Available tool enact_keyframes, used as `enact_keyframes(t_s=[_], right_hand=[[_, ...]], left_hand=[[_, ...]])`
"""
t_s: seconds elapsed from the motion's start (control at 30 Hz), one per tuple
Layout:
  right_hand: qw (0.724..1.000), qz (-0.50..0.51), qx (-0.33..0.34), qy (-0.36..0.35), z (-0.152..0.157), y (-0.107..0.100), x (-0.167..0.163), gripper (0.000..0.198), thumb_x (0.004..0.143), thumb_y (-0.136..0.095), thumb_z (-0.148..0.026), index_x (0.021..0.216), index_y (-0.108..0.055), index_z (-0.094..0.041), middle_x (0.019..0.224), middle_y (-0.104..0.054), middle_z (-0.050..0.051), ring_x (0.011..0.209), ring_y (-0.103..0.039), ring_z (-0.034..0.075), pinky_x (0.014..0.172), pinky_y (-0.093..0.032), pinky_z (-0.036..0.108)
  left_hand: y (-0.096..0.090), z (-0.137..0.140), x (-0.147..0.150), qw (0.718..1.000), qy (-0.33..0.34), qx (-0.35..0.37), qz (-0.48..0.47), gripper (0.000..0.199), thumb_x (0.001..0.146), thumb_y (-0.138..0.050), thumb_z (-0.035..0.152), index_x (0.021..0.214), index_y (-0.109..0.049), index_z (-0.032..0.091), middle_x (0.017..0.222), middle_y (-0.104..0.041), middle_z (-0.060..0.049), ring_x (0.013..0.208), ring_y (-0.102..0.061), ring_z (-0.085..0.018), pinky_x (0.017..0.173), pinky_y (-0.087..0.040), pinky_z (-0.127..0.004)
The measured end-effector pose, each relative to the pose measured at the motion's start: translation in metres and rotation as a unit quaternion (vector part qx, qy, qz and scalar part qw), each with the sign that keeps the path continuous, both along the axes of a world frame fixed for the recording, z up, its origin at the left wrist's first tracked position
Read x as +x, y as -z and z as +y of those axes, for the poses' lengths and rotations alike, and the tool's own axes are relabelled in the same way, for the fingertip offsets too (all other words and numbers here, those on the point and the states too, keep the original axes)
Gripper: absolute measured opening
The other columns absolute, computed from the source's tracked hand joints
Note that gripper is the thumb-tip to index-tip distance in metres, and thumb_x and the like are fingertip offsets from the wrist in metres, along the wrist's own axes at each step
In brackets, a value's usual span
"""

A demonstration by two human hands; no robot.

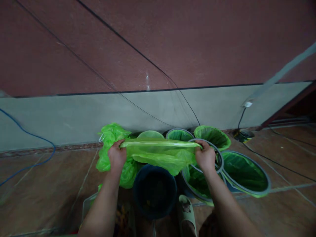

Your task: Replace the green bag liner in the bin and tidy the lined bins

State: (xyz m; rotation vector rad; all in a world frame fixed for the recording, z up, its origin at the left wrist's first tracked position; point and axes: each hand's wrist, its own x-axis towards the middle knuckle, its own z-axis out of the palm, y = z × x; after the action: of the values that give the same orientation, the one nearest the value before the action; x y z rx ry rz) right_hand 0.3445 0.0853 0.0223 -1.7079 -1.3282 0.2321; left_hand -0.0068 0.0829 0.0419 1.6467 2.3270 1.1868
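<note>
A light green plastic bag (160,151) is stretched taut between my two hands. My left hand (117,155) pinches one upper corner, and my right hand (205,154) pinches the other. Its lower part hangs loose in folds. Below it, between my feet, stands a dark blue bin (155,192) with no green liner showing; its inside is dim. A grey ring (220,158) shows behind and beside my right hand; whether I touch it I cannot tell. Crumpled green bags (112,136) lie just beyond my left hand.
Several bins lined with green bags stand on the right, one of them a wide bin (247,172). A black can (243,135) sits near the wall. Dark cables run down the wall, and a blue cable (32,133) lies at left. My slipper (187,210) is beside the blue bin.
</note>
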Motion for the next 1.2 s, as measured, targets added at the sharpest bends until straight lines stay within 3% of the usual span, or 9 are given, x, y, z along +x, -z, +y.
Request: enact_keyframes(t_s=[0.17,0.3,0.43,0.67,0.83,0.9,1.0,1.1,1.2], right_hand=[[0.984,-0.120,-0.054,-0.123,-0.005,0.006,-0.010,0.046,0.079,-0.052,-0.024,0.124,-0.058,-0.018,0.116,-0.061,0.012,0.093,-0.063,0.024,0.085,-0.048,0.036],[0.967,-0.161,-0.086,-0.176,-0.008,0.008,-0.022,0.026,0.085,-0.053,-0.033,0.101,-0.069,-0.021,0.102,-0.065,0.007,0.082,-0.064,0.021,0.079,-0.048,0.033],[0.970,-0.175,-0.074,-0.149,-0.005,0.012,-0.019,0.020,0.084,-0.053,-0.030,0.082,-0.070,-0.020,0.094,-0.066,0.006,0.080,-0.063,0.021,0.076,-0.047,0.032],[0.989,-0.103,0.100,-0.041,0.002,-0.001,0.001,0.032,0.083,-0.054,-0.045,0.073,-0.068,-0.018,0.097,-0.067,0.011,0.094,-0.059,0.026,0.087,-0.043,0.040],[0.997,0.023,0.060,0.033,-0.006,-0.014,0.019,0.041,0.081,-0.055,-0.055,0.078,-0.065,-0.015,0.071,-0.067,0.006,0.063,-0.060,0.020,0.060,-0.042,0.029],[0.998,0.043,0.024,0.024,-0.010,-0.014,0.024,0.042,0.078,-0.057,-0.057,0.075,-0.064,-0.016,0.065,-0.065,0.005,0.057,-0.058,0.019,0.054,-0.039,0.028],[0.985,0.154,-0.043,-0.062,-0.016,-0.015,0.029,0.043,0.068,-0.065,-0.058,0.071,-0.063,-0.016,0.058,-0.062,0.003,0.049,-0.053,0.016,0.048,-0.039,0.027],[0.940,0.291,-0.091,-0.150,-0.022,-0.035,0.035,0.045,0.054,-0.077,-0.052,0.076,-0.065,-0.015,0.062,-0.063,0.003,0.050,-0.055,0.016,0.047,-0.045,0.028],[0.918,0.349,-0.074,-0.175,-0.031,-0.076,0.043,0.047,0.049,-0.082,-0.042,0.083,-0.066,-0.015,0.072,-0.067,0.004,0.059,-0.060,0.017,0.054,-0.050,0.028]], left_hand=[[0.004,0.004,0.002,0.996,0.012,-0.017,-0.087,0.043,0.070,-0.049,0.017,0.107,-0.070,0.013,0.088,-0.074,-0.007,0.074,-0.067,-0.020,0.073,-0.053,-0.030],[0.004,0.007,0.005,0.996,-0.007,-0.019,-0.085,0.042,0.071,-0.050,0.018,0.106,-0.071,0.013,0.086,-0.074,-0.007,0.074,-0.067,-0.020,0.074,-0.052,-0.030],[-0.002,0.005,-0.001,0.996,-0.021,-0.035,-0.077,0.041,0.072,-0.049,0.017,0.107,-0.071,0.014,0.082,-0.073,-0.006,0.072,-0.067,-0.020,0.072,-0.052,-0.029],[-0.012,-0.005,-0.013,0.996,-0.038,-0.070,0.034,0.045,0.066,-0.051,0.014,0.106,-0.072,0.018,0.082,-0.073,-0.008,0.078,-0.067,-0.025,0.075,-0.051,-0.033],[0.002,-0.007,-0.028,0.993,0.010,-0.038,-0.110,0.038,0.060,-0.053,0.009,0.089,-0.074,0.018,0.079,-0.073,-0.005,0.072,-0.065,-0.022,0.069,-0.051,-0.032],[0.007,-0.010,-0.032,0.965,0.026,-0.032,-0.258,0.032,0.060,-0.056,0.010,0.087,-0.073,0.017,0.075,-0.071,-0.004,0.066,-0.064,-0.019,0.062,-0.050,-0.030],[0.002,-0.019,-0.032,0.888,0.046,-0.050,-0.455,0.029,0.058,-0.067,0.018,0.087,-0.070,0.015,0.071,-0.069,-0.003,0.060,-0.063,-0.016,0.055,-0.049,-0.028],[-0.023,-0.033,-0.029,0.845,0.102,-0.072,-0.521,0.037,0.053,-0.076,0.022,0.088,-0.069,0.015,0.078,-0.071,-0.004,0.068,-0.065,-0.017,0.058,-0.050,-0.027],[-0.059,-0.049,-0.023,0.817,0.194,-0.068,-0.539,0.046,0.055,-0.076,0.025,0.099,-0.068,0.015,0.089,-0.071,-0.006,0.077,-0.065,-0.017,0.067,-0.051,-0.027]])
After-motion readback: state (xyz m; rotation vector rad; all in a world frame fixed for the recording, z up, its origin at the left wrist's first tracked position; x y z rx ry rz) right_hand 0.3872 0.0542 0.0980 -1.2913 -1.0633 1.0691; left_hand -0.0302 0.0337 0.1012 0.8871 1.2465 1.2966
